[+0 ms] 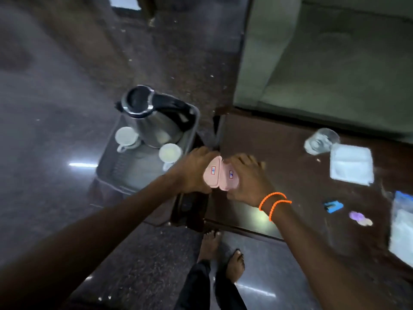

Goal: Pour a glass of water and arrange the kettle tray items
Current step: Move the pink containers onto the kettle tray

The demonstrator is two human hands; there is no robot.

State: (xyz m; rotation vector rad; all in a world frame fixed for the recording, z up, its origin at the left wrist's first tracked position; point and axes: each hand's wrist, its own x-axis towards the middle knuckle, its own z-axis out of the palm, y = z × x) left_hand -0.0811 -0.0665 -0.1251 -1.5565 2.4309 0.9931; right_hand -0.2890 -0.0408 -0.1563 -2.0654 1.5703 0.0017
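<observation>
tray (107, 168): kettle (154, 126), 2 cups (126, 136) | hands: left (192, 173), right (248, 182) each closed around 1 pink box (213, 173)

right cup (170, 153) part-hidden (by hand), labels unreadable

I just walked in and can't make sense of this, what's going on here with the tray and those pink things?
A person holds two small pink lidded containers, one in the left hand and one in the right hand, pressed side by side between the tray and the dark wooden table. The pink containers are not yet set down. The steel kettle and two white cups stand on the tray; a glass of water sits on the table beside a folded white cloth.
</observation>
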